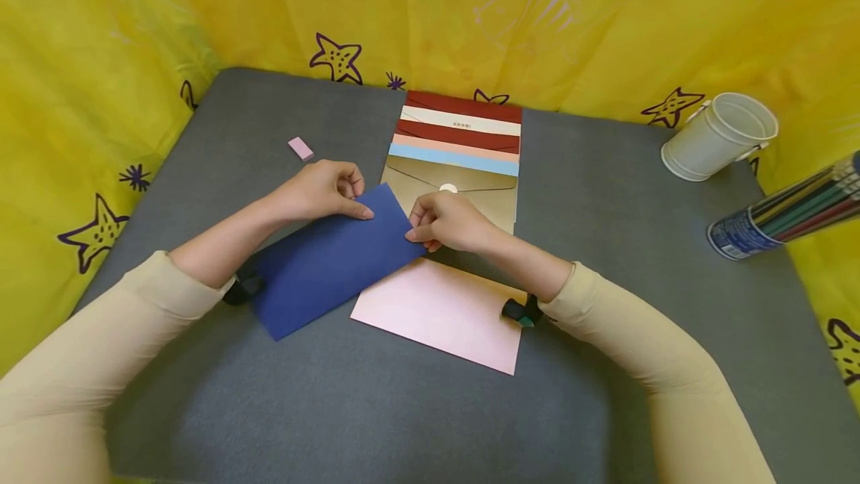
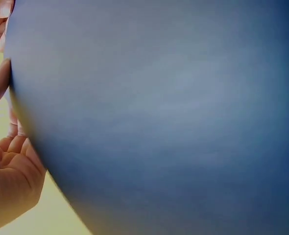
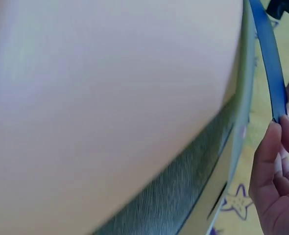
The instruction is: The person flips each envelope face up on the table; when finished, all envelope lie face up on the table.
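A dark blue envelope (image 1: 322,267) is tilted in front of me, its plain face up. My left hand (image 1: 319,191) pinches its upper edge, thumb on the face and fingers curled behind. At its right end my right hand (image 1: 452,221) pinches the edge between thumb and fingers. In the right wrist view the blue envelope (image 3: 271,63) shows nearly edge-on, raised above the table. A pale pink envelope (image 1: 443,312) lies beneath my right forearm, overlapped by the blue one. Behind my right hand is a gold envelope (image 1: 419,184) with a round white seal.
Beyond the gold envelope, overlapping light blue (image 1: 457,157), peach, red and white envelopes (image 1: 430,119) reach the table's back edge. A pink eraser (image 1: 301,149) lies back left. At the right stand a white pail (image 1: 699,142) and a blue can (image 1: 742,236) of colored pencils.
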The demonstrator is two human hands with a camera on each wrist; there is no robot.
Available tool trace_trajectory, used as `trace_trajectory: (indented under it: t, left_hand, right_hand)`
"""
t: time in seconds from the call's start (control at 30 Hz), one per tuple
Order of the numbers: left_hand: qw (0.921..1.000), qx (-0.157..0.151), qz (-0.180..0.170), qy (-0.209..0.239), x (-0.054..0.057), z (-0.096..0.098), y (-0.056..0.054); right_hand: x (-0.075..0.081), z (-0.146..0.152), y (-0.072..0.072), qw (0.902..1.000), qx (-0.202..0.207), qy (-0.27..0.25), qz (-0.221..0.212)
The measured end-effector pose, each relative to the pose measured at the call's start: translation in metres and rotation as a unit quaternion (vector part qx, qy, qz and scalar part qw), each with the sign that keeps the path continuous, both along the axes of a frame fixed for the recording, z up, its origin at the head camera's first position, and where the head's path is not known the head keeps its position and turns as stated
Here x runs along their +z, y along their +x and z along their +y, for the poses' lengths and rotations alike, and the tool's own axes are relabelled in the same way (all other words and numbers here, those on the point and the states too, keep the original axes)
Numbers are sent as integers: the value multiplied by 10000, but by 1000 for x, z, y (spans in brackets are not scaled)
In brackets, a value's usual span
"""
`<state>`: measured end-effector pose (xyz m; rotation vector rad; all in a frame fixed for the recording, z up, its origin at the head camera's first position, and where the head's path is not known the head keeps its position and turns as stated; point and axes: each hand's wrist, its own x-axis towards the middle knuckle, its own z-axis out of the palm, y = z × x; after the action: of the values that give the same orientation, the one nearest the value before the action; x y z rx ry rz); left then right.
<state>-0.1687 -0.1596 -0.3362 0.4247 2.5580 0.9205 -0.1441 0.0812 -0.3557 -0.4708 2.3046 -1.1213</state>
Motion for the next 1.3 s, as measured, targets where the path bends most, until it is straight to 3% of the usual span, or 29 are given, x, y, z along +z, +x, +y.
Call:
trace_trajectory:
  t: [0.2,0.4,0.53,0.63,0.73,0.93,1.0,1.3]
  left_hand:
    - [9996,21,-192,205,4,0,-5]
    - [9988,32,-392,291,0,-9,-12]
    - [9970,181,-607,446,0,-16,-18]
    - [9915,451,-945,767,-1,-21,-22]
    - [9790,749,-1321,1361,-6,-24,-25]
    - [9353,1068,-1908,2781,-16,-18,-28]
    - [9257,1053,-1969,3055,-18,-15,-29]
    - [9079,1270,-1736,3598,-23,-1,-29]
  right_hand:
    - [7,27,-11,9993,-150,-58,-335]
    - [11,61,-18,9978,-504,-14,-424]
    - [14,81,-22,9963,-782,45,-359]
    - [14,95,-26,9945,-969,-188,-352]
    - [14,109,-30,9918,-1144,-425,-379]
    - [17,128,-33,9830,-1589,-763,-510]
    - [19,133,-34,9786,-1757,-879,-611]
    - [19,148,-35,9644,-2244,-1228,-675]
